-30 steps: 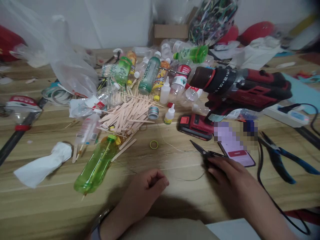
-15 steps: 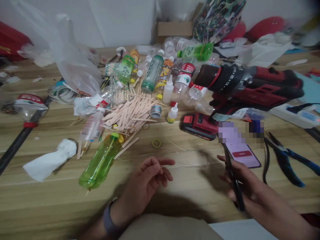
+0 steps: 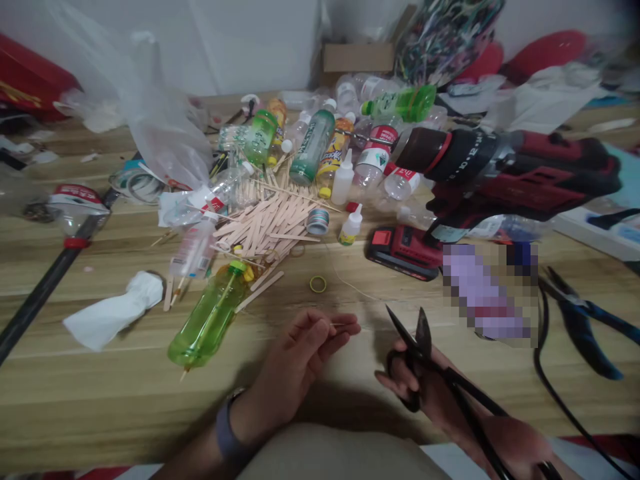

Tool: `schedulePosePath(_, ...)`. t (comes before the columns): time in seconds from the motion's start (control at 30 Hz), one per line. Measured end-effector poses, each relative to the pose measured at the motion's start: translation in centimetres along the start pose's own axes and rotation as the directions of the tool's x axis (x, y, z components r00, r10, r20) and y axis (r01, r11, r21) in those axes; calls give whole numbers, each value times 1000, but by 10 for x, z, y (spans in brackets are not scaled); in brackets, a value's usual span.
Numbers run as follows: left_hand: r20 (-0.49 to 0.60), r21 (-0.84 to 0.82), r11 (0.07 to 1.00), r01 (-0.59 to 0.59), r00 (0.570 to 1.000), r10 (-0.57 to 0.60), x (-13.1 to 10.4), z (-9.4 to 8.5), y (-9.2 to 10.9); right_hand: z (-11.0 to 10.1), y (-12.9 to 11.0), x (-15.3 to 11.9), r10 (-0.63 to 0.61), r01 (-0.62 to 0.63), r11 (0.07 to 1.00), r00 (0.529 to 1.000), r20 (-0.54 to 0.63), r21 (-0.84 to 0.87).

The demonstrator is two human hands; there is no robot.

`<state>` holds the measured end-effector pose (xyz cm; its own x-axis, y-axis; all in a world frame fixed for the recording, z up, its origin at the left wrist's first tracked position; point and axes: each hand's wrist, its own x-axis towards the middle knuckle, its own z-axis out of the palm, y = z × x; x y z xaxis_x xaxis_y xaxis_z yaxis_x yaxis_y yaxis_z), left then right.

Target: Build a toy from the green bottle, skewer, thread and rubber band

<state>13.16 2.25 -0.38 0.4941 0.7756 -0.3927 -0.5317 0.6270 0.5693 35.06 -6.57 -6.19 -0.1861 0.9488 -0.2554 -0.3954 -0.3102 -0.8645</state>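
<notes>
My left hand (image 3: pixel 310 350) pinches a thin thread between thumb and fingers, low over the table's near side. My right hand (image 3: pixel 425 393) holds black scissors (image 3: pixel 420 347) with the blades apart, pointing up and away. The pale thread (image 3: pixel 345 280) runs over the wood near a small yellow-green ring (image 3: pixel 317 284). To the left lies a green plastic bottle (image 3: pixel 207 320) with a stick through it.
A red and black drill (image 3: pixel 465 160) stands at the right, beside pliers (image 3: pixel 580 320) and a blurred phone (image 3: pixel 480 287). Wooden sticks (image 3: pixel 273 220), glue bottles (image 3: pixel 351 225) and many plastic bottles crowd the middle. A black bar (image 3: pixel 40 293) lies left.
The scissors have swung round in my right hand and now show two parted blades, nearer my left hand. My left hand stays pinched. The view has shifted slightly.
</notes>
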Motion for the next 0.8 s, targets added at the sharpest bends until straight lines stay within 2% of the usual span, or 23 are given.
schedulePosePath(0.03, -5, 2, 1000, -8, 1000, 8, 0, 0, -1, 7, 1, 0, -10, 8, 999, 999, 36, 39)
schedulePosePath(0.13, -23, 26, 999, -42, 999, 43, 3, -1, -3, 23, -6, -2, 80, -93, 994, 977, 197, 53)
schedulePosePath(0.2, -25, 39, 997, -73, 997, 74, 4, -1, -4, 30, -16, -1, 128, -141, 989, 960, 248, 33)
schedulePosePath(0.33, -20, 62, 987, -149, 988, 151, 5, 0, -5, 40, -31, 7, 196, -200, 980, 944, 267, -14)
schedulePosePath(0.43, -5, 98, 979, -181, 983, 182, 3, 0, -4, 45, -31, 11, 233, -243, 970, 936, 265, 4)
schedulePosePath(0.67, 28, 260, 952, -164, 986, 162, 1, -8, -10, 54, -19, 22, 108, -138, 985, 962, 250, 108)
schedulePosePath(0.8, 103, 446, 873, -198, 980, 170, -3, -11, -8, 60, -24, 25, 105, -124, 990, 966, 237, 64)
